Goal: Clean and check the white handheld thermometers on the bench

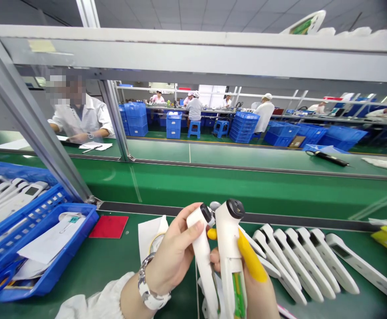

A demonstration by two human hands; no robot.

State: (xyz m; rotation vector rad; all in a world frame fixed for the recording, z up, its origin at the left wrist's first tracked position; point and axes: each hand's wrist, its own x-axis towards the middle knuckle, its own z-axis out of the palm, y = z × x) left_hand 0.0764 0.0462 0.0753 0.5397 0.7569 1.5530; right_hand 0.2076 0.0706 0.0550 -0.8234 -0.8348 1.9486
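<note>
My left hand (pixel 176 250), with a silver watch on its wrist, is closed around a slim white handheld device (pixel 200 252) with a black tip. In my right hand (pixel 258 283), which wears yellow finger covers, is a second white handheld device (pixel 227 235), thicker and black-capped. A green circuit board (pixel 238 290) shows through an opening low on its body. Both devices are held upright, side by side, above the green bench. Parts of the lower ends run out of the picture. To the right lies a row of several similar white devices (pixel 299 261), some with small dark screens.
At the left, a blue basket (pixel 60 195) holds more white devices; a blue tray (pixel 44 288) holds papers. Near them lies a red card (pixel 109 227). A metal post (pixel 37 106) and shelf (pixel 193 53) frame the bench. A person (pixel 83 115) sits across, behind a black-handled tool (pixel 331 158).
</note>
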